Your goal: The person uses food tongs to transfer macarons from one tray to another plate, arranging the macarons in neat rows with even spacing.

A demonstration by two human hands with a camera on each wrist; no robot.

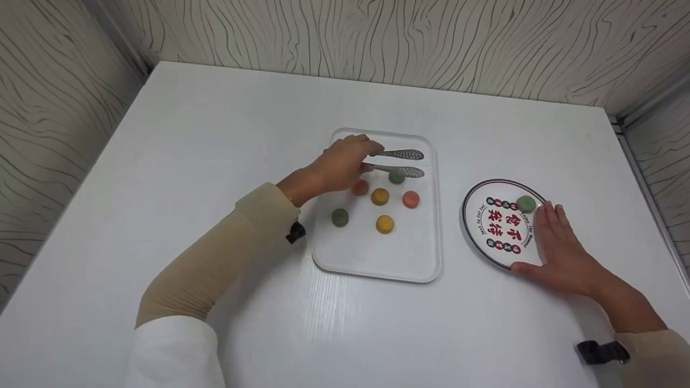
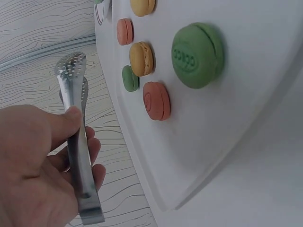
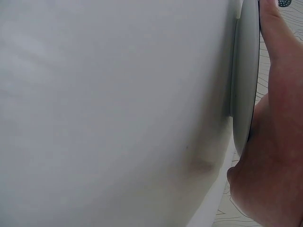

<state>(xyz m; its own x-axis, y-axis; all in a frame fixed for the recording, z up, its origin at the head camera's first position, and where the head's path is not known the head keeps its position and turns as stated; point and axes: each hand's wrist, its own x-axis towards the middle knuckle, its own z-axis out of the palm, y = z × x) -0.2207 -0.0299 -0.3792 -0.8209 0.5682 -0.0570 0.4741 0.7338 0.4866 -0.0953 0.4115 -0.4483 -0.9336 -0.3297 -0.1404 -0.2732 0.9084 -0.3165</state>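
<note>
Tongs in left hand, over tray's far part, tips toward its right edge. Thumb one side, fingers the other — grip clamped on tongs. Tong arms apart, nothing between them in the left wrist view.

Six macarons on tray. Far green is closest to the far edge, partly covered by one tong tip in the head view; left red sits under the hand side, far yellow just right of it, right red toward the right edge. Left green near the left edge, stamped lettering on its face; near yellow nearest the near edge, though well apart from it.

Plate on worktop, toward its right edge, apart from tray. Red characters, dark rim. Plate green, another macaron, at plate's far right rim. Right hand on the plate's right edge — fingers straight, thumb spread to the near rim, not curled round anything.

Tan sleeves, black straps at wrists. Patterned wall past the worktop's far edge.
</note>
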